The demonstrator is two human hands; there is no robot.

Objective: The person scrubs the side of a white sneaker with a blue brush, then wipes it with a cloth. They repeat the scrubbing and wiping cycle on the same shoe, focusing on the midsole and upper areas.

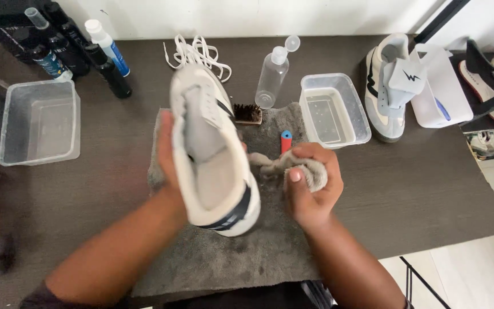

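sneaker [215,166], white and light with a stiff sole but soft upper, sits tilted above the grey towel [224,252] on the desk [430,189], left hand [167,154] cupping its side, right hand [310,186] closed round a limp damp-looking cloth [314,173].

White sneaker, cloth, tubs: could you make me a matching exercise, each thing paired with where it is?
Things:
1. White sneaker with dark stripes
2. Crumpled grey cloth
3. Clear plastic tub holding water
4. White shoelaces

Places:
A. Beside the clear spray bottle
B. Bunched in the right hand
C. Loose at the table's far edge
D. Held by the left hand above the grey towel

Pairs: 1-D, 2-B, 3-A, 4-C
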